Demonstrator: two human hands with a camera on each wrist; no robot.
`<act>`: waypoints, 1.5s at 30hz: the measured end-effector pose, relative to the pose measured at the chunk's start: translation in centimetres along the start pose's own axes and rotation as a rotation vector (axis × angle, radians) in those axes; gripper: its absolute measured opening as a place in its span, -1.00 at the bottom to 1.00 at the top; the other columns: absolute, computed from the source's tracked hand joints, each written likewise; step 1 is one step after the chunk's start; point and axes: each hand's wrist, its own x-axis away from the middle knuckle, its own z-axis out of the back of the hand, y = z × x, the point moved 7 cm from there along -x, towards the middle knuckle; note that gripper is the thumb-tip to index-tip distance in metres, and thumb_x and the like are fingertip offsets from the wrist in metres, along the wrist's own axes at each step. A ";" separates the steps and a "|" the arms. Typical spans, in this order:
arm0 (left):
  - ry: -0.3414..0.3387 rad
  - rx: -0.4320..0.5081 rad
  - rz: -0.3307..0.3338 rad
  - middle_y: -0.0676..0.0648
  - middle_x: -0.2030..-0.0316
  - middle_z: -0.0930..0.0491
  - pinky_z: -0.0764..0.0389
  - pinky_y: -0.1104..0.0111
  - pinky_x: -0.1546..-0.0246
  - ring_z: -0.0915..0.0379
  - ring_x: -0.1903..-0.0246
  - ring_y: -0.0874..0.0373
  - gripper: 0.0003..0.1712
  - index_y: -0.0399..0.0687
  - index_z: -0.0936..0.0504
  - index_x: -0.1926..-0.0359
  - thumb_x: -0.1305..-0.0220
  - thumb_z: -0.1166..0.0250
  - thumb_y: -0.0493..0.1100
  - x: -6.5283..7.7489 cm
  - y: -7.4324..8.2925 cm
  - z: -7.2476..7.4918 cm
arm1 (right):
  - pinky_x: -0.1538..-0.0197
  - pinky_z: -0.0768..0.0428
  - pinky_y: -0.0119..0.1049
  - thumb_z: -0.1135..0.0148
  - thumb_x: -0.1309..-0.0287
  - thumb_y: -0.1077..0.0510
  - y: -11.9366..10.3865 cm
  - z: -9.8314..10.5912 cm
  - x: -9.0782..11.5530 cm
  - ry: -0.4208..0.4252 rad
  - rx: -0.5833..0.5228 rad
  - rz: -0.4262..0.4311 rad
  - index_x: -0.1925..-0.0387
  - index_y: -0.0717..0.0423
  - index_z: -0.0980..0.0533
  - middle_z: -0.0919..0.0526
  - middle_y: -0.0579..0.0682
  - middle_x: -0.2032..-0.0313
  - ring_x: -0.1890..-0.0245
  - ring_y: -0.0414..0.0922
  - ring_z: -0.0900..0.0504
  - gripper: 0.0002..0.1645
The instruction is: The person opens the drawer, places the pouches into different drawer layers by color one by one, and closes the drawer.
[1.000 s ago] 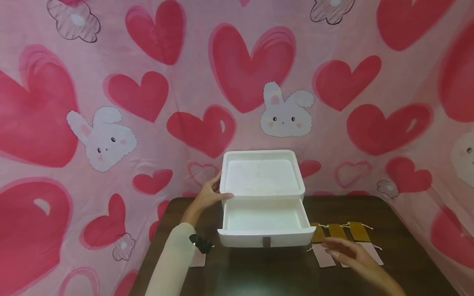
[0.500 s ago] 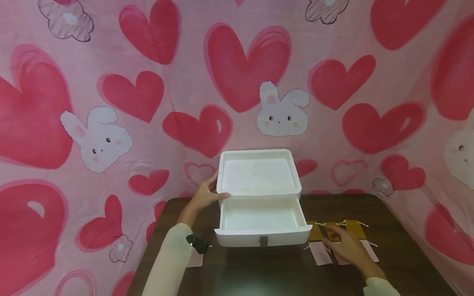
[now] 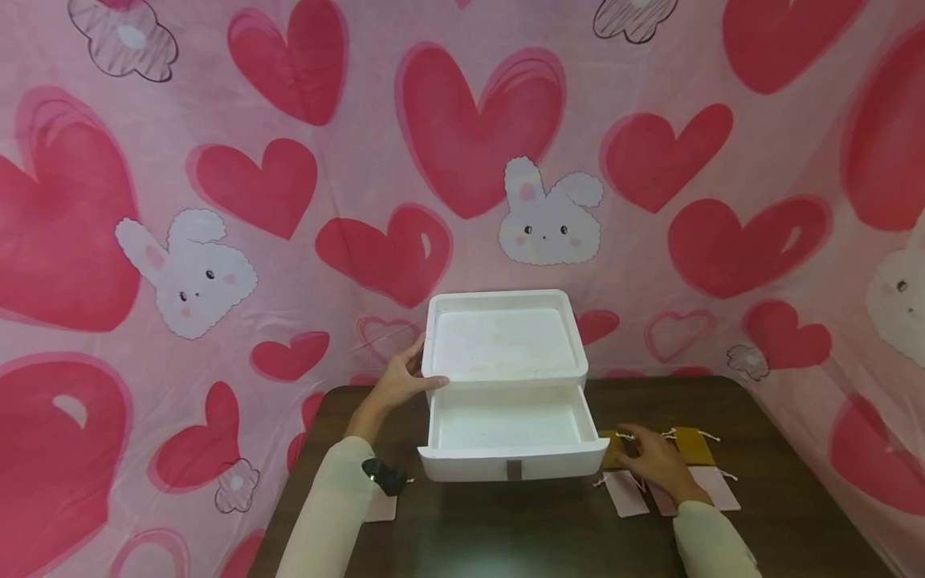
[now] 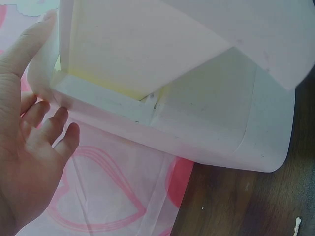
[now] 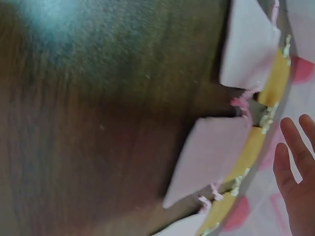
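Observation:
A white plastic drawer unit (image 3: 506, 345) stands on the dark wooden table with its drawer (image 3: 462, 466) pulled out and bare inside. My left hand (image 3: 396, 384) holds the unit's left side, thumb at the front corner and fingers along the side wall (image 4: 113, 101). To the right lie mustard drawstring pouches (image 3: 695, 446) in a back row and pink drawstring pouches (image 3: 625, 494) in front. Over these rows hovers my right hand (image 3: 656, 461), fingers spread and holding nothing; it hides the middle mustard pouch in the head view. In the right wrist view its fingers (image 5: 283, 164) are apart from the pouches.
Another pale pink pouch (image 3: 381, 509) lies left of the drawer, partly behind the dark wrist camera (image 3: 386, 475). A pink cloth (image 3: 477, 241) with hearts and rabbits hangs behind the table. The table's right edge (image 3: 817, 474) runs beyond the pouches.
My right hand has moved from in front of the pink pouches back and slightly left, over the mustard row. The left hand keeps its hold on the drawer unit. The head view has shifted slightly.

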 end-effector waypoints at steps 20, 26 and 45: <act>-0.011 0.011 -0.007 -0.31 -0.43 -0.38 -0.63 0.08 -0.24 -0.46 -0.22 -0.11 0.18 -0.04 -0.04 -0.61 -0.08 -0.55 -0.29 0.2 0.0 -0.3 | -0.24 -0.48 0.39 -0.57 0.03 -0.05 1.3 -2.8 -1.4 -0.055 -0.030 -0.032 -0.20 0.27 -0.55 -0.58 0.37 -0.20 -0.21 0.39 -0.53 -0.20; -0.004 0.019 -0.011 -0.31 -0.43 -0.38 -0.64 0.10 -0.23 -0.47 -0.22 -0.05 0.20 0.00 -0.04 -0.62 -0.07 -0.56 -0.30 0.0 -0.3 -0.2 | -0.22 -0.47 0.42 -0.58 0.02 0.01 1.2 -3.1 -1.5 -0.050 -0.022 -0.001 -0.23 0.34 -0.52 -0.54 0.40 -0.19 -0.20 0.43 -0.51 -0.18; 0.005 0.017 0.006 -0.28 -0.45 -0.37 -0.61 0.09 -0.26 -0.43 -0.27 -0.08 0.19 0.03 -0.05 -0.61 -0.07 -0.55 -0.33 -0.1 -0.5 0.1 | 0.05 -0.66 0.05 -0.51 0.07 0.28 1.3 -2.7 -1.7 0.115 -0.048 0.054 0.32 0.24 -0.72 -0.75 0.18 0.22 0.20 0.11 -0.68 -0.80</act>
